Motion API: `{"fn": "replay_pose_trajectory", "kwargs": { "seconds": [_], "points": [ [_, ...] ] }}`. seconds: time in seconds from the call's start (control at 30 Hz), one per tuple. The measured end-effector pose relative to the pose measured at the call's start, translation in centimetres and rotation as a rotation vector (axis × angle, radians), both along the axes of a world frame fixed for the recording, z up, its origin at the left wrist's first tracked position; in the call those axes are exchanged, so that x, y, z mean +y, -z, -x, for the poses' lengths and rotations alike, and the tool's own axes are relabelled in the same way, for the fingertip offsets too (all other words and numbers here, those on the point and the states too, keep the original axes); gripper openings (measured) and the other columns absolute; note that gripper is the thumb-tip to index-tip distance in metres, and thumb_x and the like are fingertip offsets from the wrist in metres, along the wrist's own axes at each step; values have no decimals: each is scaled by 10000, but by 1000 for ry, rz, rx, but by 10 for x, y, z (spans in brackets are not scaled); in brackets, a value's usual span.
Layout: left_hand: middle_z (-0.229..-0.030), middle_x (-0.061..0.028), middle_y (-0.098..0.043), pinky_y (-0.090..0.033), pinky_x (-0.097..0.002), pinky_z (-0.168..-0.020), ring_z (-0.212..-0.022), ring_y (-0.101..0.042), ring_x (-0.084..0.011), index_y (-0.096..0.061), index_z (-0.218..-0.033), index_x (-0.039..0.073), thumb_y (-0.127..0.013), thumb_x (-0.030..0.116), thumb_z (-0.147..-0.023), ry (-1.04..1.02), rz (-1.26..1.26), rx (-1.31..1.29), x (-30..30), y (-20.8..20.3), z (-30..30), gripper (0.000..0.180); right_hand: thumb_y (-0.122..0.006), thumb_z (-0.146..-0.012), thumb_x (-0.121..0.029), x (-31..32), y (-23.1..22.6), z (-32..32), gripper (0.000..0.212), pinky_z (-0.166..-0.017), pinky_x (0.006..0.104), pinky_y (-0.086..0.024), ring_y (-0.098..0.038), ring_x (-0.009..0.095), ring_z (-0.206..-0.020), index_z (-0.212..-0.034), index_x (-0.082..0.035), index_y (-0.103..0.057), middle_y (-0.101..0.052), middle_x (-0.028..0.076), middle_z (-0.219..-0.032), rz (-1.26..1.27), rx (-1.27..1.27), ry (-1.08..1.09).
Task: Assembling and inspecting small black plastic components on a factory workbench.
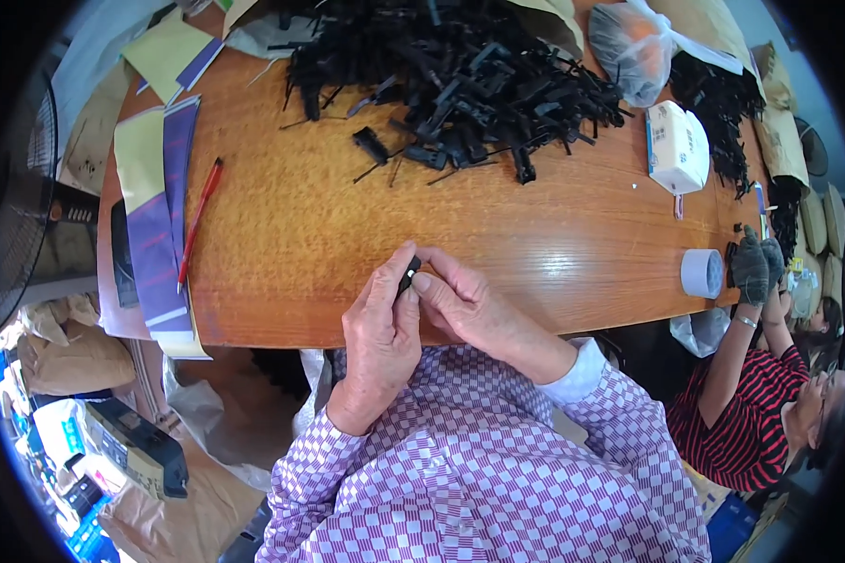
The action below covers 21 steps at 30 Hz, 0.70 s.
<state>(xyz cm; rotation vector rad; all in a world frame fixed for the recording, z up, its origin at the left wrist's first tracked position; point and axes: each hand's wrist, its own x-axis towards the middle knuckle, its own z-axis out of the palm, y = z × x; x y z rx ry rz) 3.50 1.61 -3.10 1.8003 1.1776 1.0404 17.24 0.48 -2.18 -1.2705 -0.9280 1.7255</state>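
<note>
Between the fingertips of both hands is a small black plastic part point(408, 276) with a light spot on it, held just above the table's near edge. My left hand point(381, 319) pinches it from the left, thumb against fingers. From the other side, the thumb and index finger of my right hand point(468, 305) close on the same part. My fingers cover much of it. Farther off on the wooden table point(347, 225) lies a big heap of similar black plastic parts point(460, 94) with thin stems. One loose black piece point(371, 144) rests at the heap's near left.
At left lie a red pen point(200, 220) and purple-and-yellow paper sheets point(155, 216). A tissue pack point(676, 148), a tape roll point(701, 273) and a tied plastic bag point(629, 56) stand at right. A gloved co-worker point(737, 413) works at the right end. A fan point(19, 206) is far left.
</note>
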Motion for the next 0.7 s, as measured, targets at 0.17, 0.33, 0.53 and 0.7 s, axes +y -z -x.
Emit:
{"fn": "replay_pose_trajectory", "kwargs": {
  "seconds": [0.17,0.33,0.53,0.7],
  "points": [
    [-993,-141,-603,-520,-293,-729,-882,-643,-242,-447,-1293,74,-467,12,-930,117,404,-301,1,2,-14,369,-620,-884,-249,15,-9,-63,364,-491,321,-436,-580,188,-565,-1159,-51,-487,-561,81,-635,-515,-794,-7],
    [-955,-110,-601,-517,-296,-731,-865,-643,-263,-456,-1182,94,-447,229,-983,123,1093,-885,8,-10,-15,241,-678,-827,-243,43,1,-113,357,-483,392,-456,-610,320,-568,-1069,-49,-500,-585,126,-619,-473,-1396,206],
    [-850,-106,-554,-466,-282,-621,-725,-571,-209,-510,-957,70,-473,336,-968,94,1249,-919,7,-3,-28,268,-662,-836,-180,29,15,-120,259,-496,393,-472,-621,323,-594,-1007,-42,-524,-614,127,-667,-519,-1343,184],
    [-875,-94,-584,-346,-190,-483,-608,-505,-105,-526,-1046,45,-523,441,-925,293,1074,-747,15,2,-25,414,-686,-765,-74,1,-8,-97,269,-495,339,-486,-632,275,-614,-1005,-48,-566,-635,113,-753,-767,-1092,-94]
  ]
}}
